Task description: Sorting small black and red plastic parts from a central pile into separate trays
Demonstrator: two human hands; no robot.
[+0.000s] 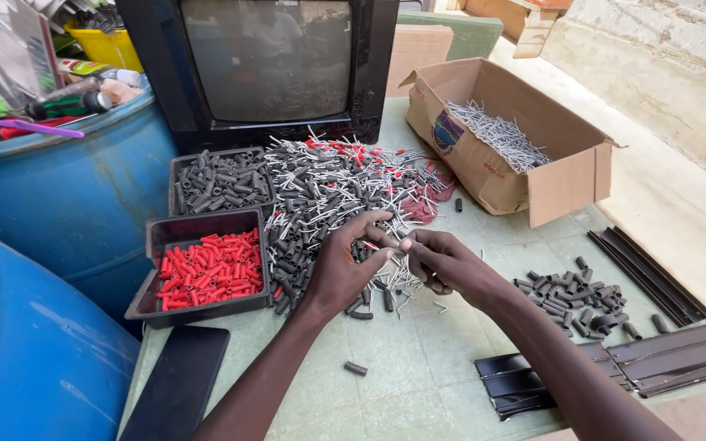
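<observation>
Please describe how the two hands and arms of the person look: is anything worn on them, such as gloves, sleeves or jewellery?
Both the left hand and the right hand are bare, without gloves. The forearms are bare too; no sleeve shows within the picture. I see no ring, watch or bracelet on either hand or wrist. The fingers are slim with short nails.

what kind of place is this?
Probably a small, informal electronics repair or assembly workshop: an old black tube television, a big pile of grey and red sleeved metal pins, and a cardboard box of loose metal pins.
</observation>
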